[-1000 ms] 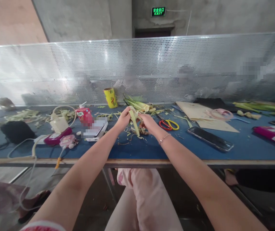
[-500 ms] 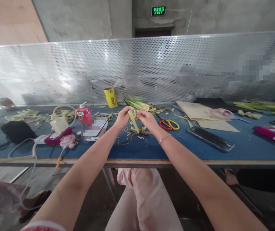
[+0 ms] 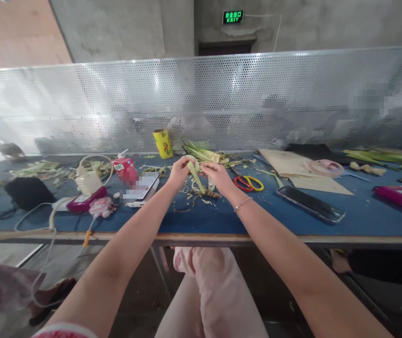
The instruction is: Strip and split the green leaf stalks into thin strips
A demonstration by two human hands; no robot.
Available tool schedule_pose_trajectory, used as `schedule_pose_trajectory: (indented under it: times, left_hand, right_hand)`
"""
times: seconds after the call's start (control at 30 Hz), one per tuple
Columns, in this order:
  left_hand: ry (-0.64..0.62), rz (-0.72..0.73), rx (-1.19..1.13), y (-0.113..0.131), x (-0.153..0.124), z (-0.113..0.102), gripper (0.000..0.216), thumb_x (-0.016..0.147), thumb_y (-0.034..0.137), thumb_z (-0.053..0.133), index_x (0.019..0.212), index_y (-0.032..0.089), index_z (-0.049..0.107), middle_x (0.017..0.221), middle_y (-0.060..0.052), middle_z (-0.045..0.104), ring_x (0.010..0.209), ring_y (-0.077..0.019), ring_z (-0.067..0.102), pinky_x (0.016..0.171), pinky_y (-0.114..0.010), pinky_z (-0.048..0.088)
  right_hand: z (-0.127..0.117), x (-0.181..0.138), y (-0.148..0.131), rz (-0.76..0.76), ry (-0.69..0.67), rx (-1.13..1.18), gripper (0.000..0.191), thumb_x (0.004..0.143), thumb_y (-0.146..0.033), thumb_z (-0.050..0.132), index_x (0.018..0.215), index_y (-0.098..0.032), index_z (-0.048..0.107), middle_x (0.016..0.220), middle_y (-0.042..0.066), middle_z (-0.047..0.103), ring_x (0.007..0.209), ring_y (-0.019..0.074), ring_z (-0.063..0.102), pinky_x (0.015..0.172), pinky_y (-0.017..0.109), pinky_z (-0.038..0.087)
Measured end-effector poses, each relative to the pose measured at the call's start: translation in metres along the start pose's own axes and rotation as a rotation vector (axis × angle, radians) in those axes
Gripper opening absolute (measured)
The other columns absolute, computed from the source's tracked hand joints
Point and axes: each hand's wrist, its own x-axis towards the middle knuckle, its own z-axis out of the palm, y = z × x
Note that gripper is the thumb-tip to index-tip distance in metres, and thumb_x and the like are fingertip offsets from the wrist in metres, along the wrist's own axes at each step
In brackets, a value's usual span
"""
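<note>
Two hands meet over the table [image 3: 292, 220]: the left hand [image 3: 179, 171] and right hand [image 3: 218, 176] each pinch the top of a pale strip [image 3: 196, 177]. Scraps [image 3: 201, 196] already lie beneath it, with scissors [image 3: 248, 182] just to the right. Beyond, a leaf heap [image 3: 204, 153] lies unworked.

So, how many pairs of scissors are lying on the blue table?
1: the scissors with red and yellow handles, just right of the right hand; more may lie hidden.

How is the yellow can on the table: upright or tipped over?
Upright: the yellow can stands on its end on the blue table, brown rim on top.
</note>
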Motion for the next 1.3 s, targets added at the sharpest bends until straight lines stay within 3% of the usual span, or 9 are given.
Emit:
schedule_pose_trajectory:
  times: [0.13, 0.37, 0.67, 0.8, 0.97, 1.1, 1.3]
  left_hand:
    - [-0.036, 0.031, 0.005, 0.0008, -0.0005, 0.0011, 0.022, 0.07, 0.036, 0.068, 0.075, 0.016, 0.06, 0.073, 0.0, 0.06, 0.069, -0.0102, 0.056, 0.067, -0.024, 0.048]
    - [-0.012, 0.084, 0.106, 0.0007, -0.0006, 0.0015, 0.014, 0.072, 0.03, 0.065, 0.073, 0.016, 0.063, 0.073, 0.0, 0.061, 0.07, -0.01, 0.054, 0.068, -0.022, 0.044]
    - [0.027, 0.025, 0.034, 0.0002, 0.0, 0.0014, 0.013, 0.071, 0.028, 0.064, 0.072, 0.016, 0.059, 0.069, 0.002, 0.058, 0.065, -0.0087, 0.054, 0.063, -0.021, 0.044]
    - [0.04, -0.027, 0.006, 0.0003, 0.0, 0.0014, 0.014, 0.07, 0.028, 0.065, 0.073, 0.017, 0.058, 0.067, 0.002, 0.058, 0.061, -0.0086, 0.055, 0.06, -0.022, 0.046]
    - [0.081, -0.154, -0.07, 0.0026, -0.0012, 0.0023, 0.018, 0.067, 0.028, 0.069, 0.071, 0.017, 0.054, 0.064, 0.003, 0.055, 0.055, -0.0087, 0.054, 0.055, -0.022, 0.045]
    - [0.119, -0.289, -0.181, 0.0044, -0.0003, 0.002, 0.016, 0.068, 0.025, 0.067, 0.072, 0.018, 0.054, 0.061, 0.003, 0.055, 0.052, -0.0103, 0.055, 0.055, -0.026, 0.047]
    - [0.062, -0.434, -0.249, 0.0058, 0.0006, 0.0017, 0.002, 0.073, 0.017, 0.061, 0.073, 0.015, 0.06, 0.064, -0.004, 0.063, 0.053, -0.0108, 0.056, 0.053, -0.024, 0.046]
  right_hand:
    - [0.0022, -0.0006, -0.0006, 0.121, -0.013, 0.154, 0.023, 0.068, -0.039, 0.063, 0.08, -0.019, 0.068, 0.09, 0.005, 0.071, 0.081, 0.0191, 0.066, 0.066, 0.029, 0.048]
    - [-0.0002, 0.0025, 0.0017, 0.105, 0.134, 0.146, 0.018, 0.07, -0.034, 0.06, 0.076, -0.019, 0.068, 0.084, 0.005, 0.071, 0.083, 0.0185, 0.065, 0.072, 0.03, 0.048]
    - [0.0002, 0.0027, 0.0009, 0.112, 0.063, 0.143, 0.022, 0.065, -0.035, 0.066, 0.08, -0.018, 0.067, 0.078, 0.002, 0.067, 0.063, 0.0123, 0.059, 0.061, 0.027, 0.045]
    - [-0.0013, 0.0034, 0.0009, 0.124, 0.082, 0.146, 0.017, 0.063, -0.025, 0.062, 0.078, -0.019, 0.065, 0.066, -0.002, 0.061, 0.054, 0.0103, 0.053, 0.053, 0.024, 0.043]
    - [-0.0003, 0.0017, 0.0021, 0.218, 0.009, 0.111, 0.02, 0.06, -0.016, 0.059, 0.079, -0.019, 0.062, 0.077, 0.001, 0.066, 0.062, 0.012, 0.058, 0.056, 0.024, 0.047]
    - [0.0026, 0.0, 0.0043, 0.21, -0.07, 0.103, 0.021, 0.063, -0.02, 0.064, 0.083, -0.02, 0.059, 0.076, 0.001, 0.065, 0.067, 0.0136, 0.06, 0.061, 0.026, 0.049]
    - [-0.002, 0.0015, 0.0016, 0.203, 0.091, 0.064, 0.012, 0.075, -0.032, 0.058, 0.077, -0.02, 0.056, 0.066, -0.001, 0.06, 0.054, 0.0105, 0.053, 0.054, 0.025, 0.043]
